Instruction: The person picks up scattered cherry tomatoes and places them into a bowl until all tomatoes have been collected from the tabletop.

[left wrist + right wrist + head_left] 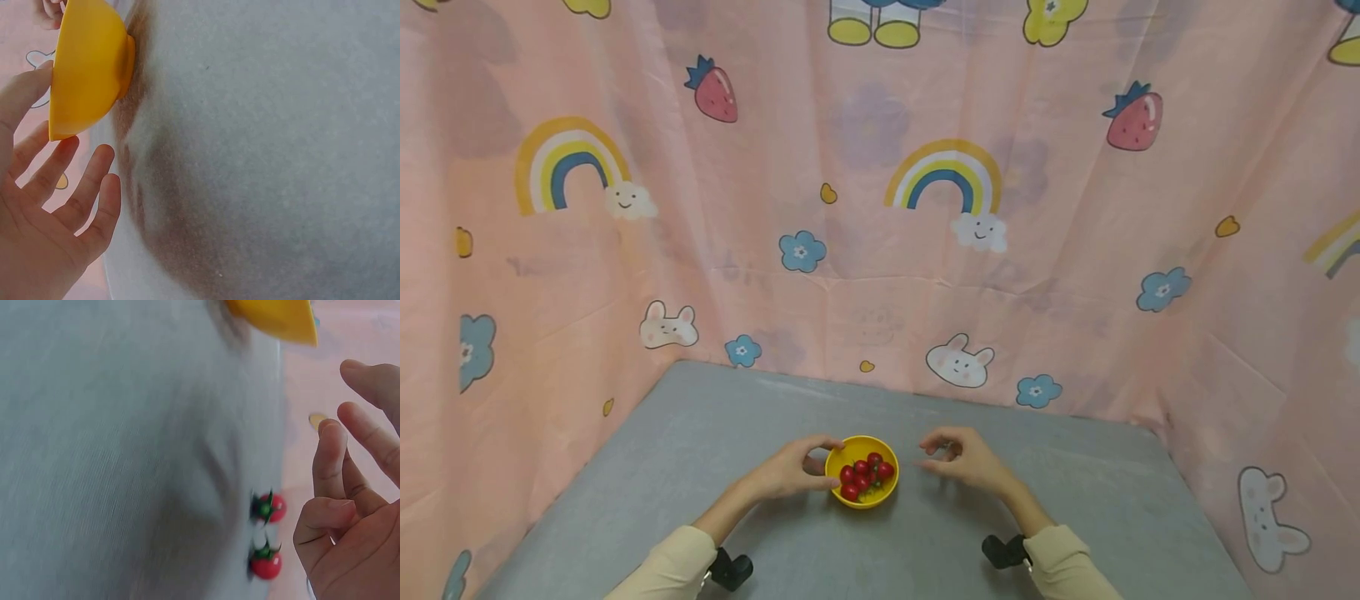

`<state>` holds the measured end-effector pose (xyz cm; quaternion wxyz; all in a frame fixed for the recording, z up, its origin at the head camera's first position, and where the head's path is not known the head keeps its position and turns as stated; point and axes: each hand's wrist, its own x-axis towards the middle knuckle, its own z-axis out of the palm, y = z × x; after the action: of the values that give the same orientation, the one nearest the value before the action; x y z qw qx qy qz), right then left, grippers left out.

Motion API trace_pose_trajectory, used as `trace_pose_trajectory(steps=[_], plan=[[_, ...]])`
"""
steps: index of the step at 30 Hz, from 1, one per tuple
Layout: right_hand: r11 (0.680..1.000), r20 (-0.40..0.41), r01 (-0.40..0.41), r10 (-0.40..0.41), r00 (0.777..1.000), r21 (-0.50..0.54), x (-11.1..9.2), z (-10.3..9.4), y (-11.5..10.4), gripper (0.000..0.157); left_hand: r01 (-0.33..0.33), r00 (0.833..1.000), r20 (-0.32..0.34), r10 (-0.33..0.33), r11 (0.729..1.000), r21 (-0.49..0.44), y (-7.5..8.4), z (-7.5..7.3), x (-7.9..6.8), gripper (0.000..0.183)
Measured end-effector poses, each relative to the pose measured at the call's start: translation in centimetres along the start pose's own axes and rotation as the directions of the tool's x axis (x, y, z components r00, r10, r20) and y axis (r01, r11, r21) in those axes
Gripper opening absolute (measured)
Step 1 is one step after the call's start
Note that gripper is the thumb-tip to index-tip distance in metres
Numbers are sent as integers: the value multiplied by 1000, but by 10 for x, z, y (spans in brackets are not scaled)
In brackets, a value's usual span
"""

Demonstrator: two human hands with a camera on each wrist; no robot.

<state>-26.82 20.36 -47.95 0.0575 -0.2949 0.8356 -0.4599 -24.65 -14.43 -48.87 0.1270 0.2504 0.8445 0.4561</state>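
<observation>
A small yellow bowl (852, 451) stands on the grey table, with several red cherry tomatoes (862, 483) in it. My left hand (786, 471) holds the bowl at its left side, thumb and forefinger on the rim; in the left wrist view the other fingers spread beside the bowl's wall (90, 69). To the right of the bowl, my right hand (972, 460) hovers apart from it, fingers loosely bent and nothing between them. Two cherry tomatoes with green stems, one (275, 507) and another (267, 565), lie beyond that hand in the right wrist view; the head view hides them.
The grey tabletop (760, 417) reaches back to a pink patterned curtain (880, 317), which also hangs along both sides. A black strap-on device (730, 570) sits at the left wrist, and a similar one (1004, 552) at the right.
</observation>
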Motion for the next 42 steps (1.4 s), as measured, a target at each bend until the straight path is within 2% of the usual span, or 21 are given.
trace_pose_trajectory(steps=[7,15,20,29,35,42], plan=[[998,-54,-51,50,997,-23,-14,-16,19,29,-7,1000,-1,7,1000,3,0,0,0,55],[1000,-134,-19,17,991,-15,-31,-38,42,29,15,1000,-3,-15,1000,8,1,2,0,54],[999,-170,-31,24,985,-40,-37,-48,49,28,14,1000,-5,-14,1000,-1,2,1,0,54],[991,-185,-131,122,975,-37,-35,-55,49,32,7,1000,-7,-7,1000,4,1,0,1,54],[984,-168,-178,176,970,7,-29,-53,51,45,16,1000,-2,-16,1000,-1,1,0,0,55],[979,-166,-200,190,968,-49,-18,-51,53,54,19,1000,-1,-19,1000,3,2,0,0,54]])
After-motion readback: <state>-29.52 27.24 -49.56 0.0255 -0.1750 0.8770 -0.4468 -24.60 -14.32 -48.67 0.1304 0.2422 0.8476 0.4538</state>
